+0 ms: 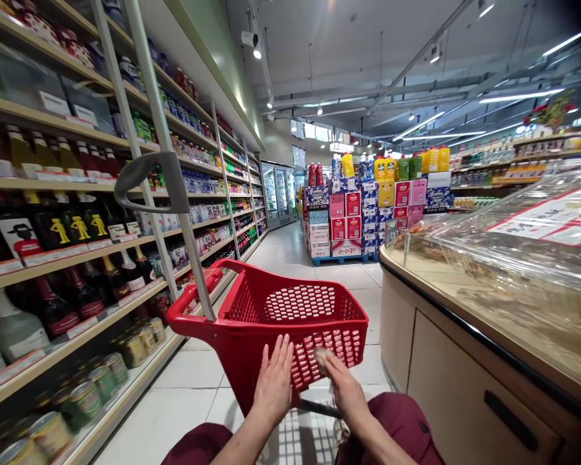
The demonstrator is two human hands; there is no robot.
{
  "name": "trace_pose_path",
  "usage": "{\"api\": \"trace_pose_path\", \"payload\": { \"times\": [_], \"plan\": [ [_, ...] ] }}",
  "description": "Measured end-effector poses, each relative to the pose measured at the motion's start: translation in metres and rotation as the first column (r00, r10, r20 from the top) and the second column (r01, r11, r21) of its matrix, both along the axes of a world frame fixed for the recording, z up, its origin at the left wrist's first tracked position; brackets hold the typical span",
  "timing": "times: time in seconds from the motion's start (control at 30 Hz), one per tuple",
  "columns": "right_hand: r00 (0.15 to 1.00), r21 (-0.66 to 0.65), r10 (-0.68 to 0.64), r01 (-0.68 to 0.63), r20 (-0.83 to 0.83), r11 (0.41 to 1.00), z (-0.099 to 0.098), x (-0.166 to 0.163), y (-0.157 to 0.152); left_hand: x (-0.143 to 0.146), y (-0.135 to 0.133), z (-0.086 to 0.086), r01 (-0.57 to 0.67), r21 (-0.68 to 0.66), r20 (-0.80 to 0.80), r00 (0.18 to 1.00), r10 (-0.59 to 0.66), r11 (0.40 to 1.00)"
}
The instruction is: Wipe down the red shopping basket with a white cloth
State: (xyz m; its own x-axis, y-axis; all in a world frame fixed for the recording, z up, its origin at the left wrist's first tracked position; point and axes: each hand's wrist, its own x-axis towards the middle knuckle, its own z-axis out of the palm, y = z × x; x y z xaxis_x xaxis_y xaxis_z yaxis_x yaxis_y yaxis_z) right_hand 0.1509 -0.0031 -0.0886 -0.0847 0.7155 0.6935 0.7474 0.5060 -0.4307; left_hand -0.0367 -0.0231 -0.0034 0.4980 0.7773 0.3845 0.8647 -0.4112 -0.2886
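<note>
A red plastic shopping cart (290, 329) with perforated sides stands in front of me. My left hand (274, 381) is laid flat against its near side, fingers stretched out and together, holding nothing. To the right, my right hand (345, 382) has its fingers closed on a small crumpled pale wad (322, 356), perhaps cloth or tissue, at the perforated side panel. Most of the wad is hidden by the fingers. A grey handle (177, 184) on a metal pole rises from the cart's left end. Below the basket, a lower grid (300, 433) shows between my knees.
Shelves of bottles (53, 223) and cans (87, 400) line the left. At the right stands a wooden counter (445, 368) with a clear plastic cover (527, 239). Stacked drink cartons (353, 223) stand farther up the tiled aisle (281, 252).
</note>
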Motion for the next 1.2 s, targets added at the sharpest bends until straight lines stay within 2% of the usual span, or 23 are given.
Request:
{"api": "trace_pose_path", "payload": {
  "times": [0.13, 0.3, 0.37, 0.43, 0.5, 0.67, 0.73, 0.8, 0.87, 1.03, 1.2],
  "plan": [
    [0.999, 0.094, -0.009, 0.014, -0.052, 0.995, 0.019, -0.01, 0.006, -0.002, 0.003, 0.001, -0.004, 0.04, -0.023, 1.0, 0.005, 0.999],
    [0.997, -0.095, 0.061, -0.057, 0.039, 0.994, 0.004, -0.019, -0.001, -0.015, 0.0, -0.006, 0.012, 0.098, -0.039, 0.999, -0.008, 0.995],
    [0.998, -0.046, 0.064, -0.064, 0.012, 0.997, 0.009, -0.022, -0.002, -0.019, 0.0, -0.004, 0.003, 0.12, -0.027, 1.0, 0.0, 0.993],
    [0.998, 0.073, 0.058, -0.056, -0.031, 0.996, 0.021, -0.027, 0.002, -0.02, 0.002, 0.001, -0.002, 0.142, -0.012, 1.0, 0.004, 0.99],
    [0.997, 0.137, 0.051, -0.044, -0.05, 0.99, 0.031, -0.033, 0.007, -0.019, 0.004, 0.006, -0.002, 0.172, -0.002, 1.0, 0.003, 0.985],
    [0.999, -0.027, 0.046, -0.046, 0.027, 0.999, 0.017, -0.039, 0.003, -0.026, 0.004, 0.005, 0.025, 0.24, 0.002, 1.0, -0.027, 0.97],
    [0.999, 0.009, 0.048, -0.048, 0.011, 0.999, 0.021, -0.038, 0.002, -0.031, 0.005, 0.003, 0.019, 0.243, 0.012, 1.0, -0.023, 0.97],
    [0.999, 0.105, 0.046, -0.043, -0.023, 0.994, 0.033, -0.039, 0.003, -0.034, 0.005, 0.002, 0.002, 0.238, 0.038, 0.999, -0.011, 0.971],
    [0.999, 0.141, 0.048, -0.045, -0.013, 0.989, 0.043, -0.042, 0.005, -0.035, 0.005, 0.001, -0.013, 0.231, 0.062, 0.998, -0.002, 0.973],
    [0.991, -0.01, 0.1, -0.1, 0.09, 0.995, 0.034, -0.05, -0.004, -0.04, -0.001, -0.004, -0.006, 0.229, 0.06, 0.998, -0.007, 0.973],
    [0.993, 0.196, 0.107, -0.114, 0.047, 0.974, 0.043, -0.065, 0.001, -0.042, -0.003, -0.004, -0.052, 0.241, 0.099, 0.995, 0.029, 0.969]
  ]
}}
